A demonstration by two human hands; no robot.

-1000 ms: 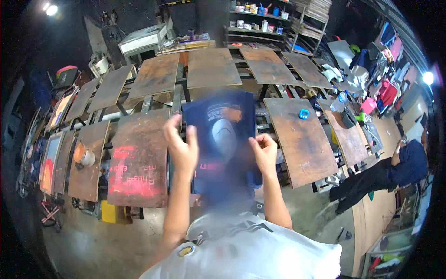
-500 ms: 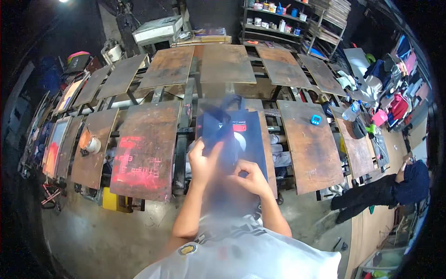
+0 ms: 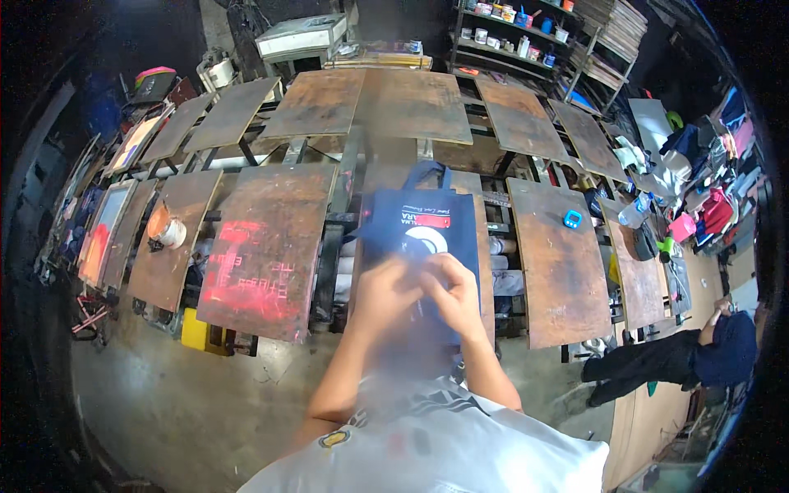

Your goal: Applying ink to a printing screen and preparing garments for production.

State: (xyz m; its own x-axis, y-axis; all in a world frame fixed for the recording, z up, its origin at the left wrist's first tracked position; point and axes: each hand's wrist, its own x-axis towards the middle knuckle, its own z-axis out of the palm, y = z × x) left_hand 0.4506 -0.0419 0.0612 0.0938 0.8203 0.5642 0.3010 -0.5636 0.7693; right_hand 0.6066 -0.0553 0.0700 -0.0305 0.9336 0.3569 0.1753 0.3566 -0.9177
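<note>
A navy cloth tote bag (image 3: pixel 457 226) with a loop handle and white and red print lies on a brown wooden board in front of me. My left hand (image 3: pixel 393 289) is over the bag's lower left part, smeared by motion and by a hazy patch in the picture, so its fingers cannot be read. Beside it, my right hand (image 3: pixel 454 292) has its fingers curled inward and thumb bent, close against the left hand. Whatever lies between the fingers is hidden.
Wooden boards stand in two rows, one with pink-red paint marks (image 3: pixel 259 279). A paint-stained tub (image 3: pixel 168 228) sits at left, a small blue device (image 3: pixel 573 219) at right. Beyond are a bottle (image 3: pixel 634 211) and paint shelves (image 3: pixel 514 41). A person in dark clothes (image 3: pixel 674 353) is at far right.
My left hand has come down and right to meet the right hand. The dark blurred part raised by the left hand no longer stands up, and more of the bag's print shows.
</note>
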